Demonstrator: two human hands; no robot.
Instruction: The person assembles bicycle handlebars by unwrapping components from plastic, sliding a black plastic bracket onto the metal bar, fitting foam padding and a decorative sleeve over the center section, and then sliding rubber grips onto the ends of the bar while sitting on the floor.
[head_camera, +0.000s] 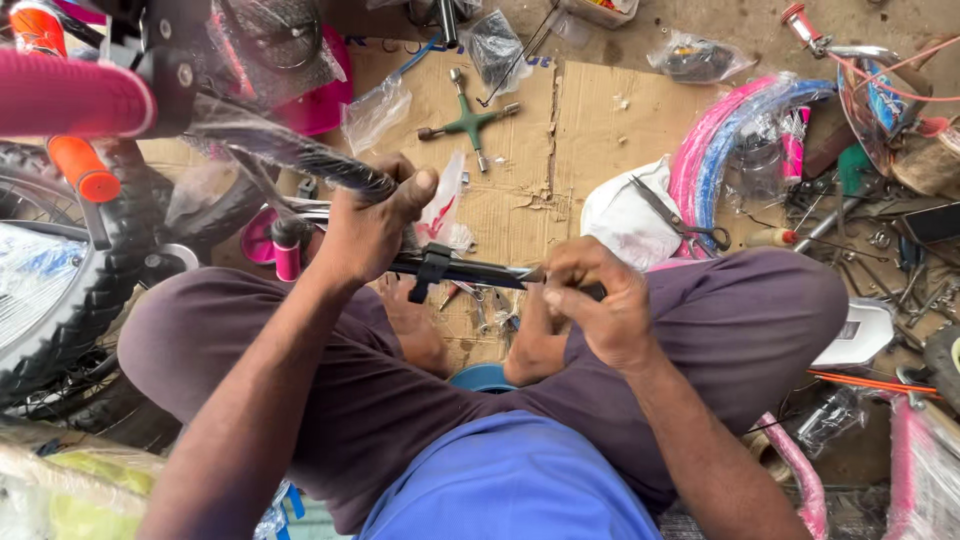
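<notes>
Left hand (365, 230) gripping black bar (470, 270), right hand (595, 300)

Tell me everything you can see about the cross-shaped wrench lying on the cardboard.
The cross-shaped wrench is a four-armed tool with a green centre and arms, each ending in a darker metal socket. It lies flat on the flattened brown cardboard, beyond the person's knees, its arms set diagonally. Clear plastic bags lie close by on either side. Nothing grips it: both the left hand and the right hand are busy nearer the body, on a black bicycle part.
</notes>
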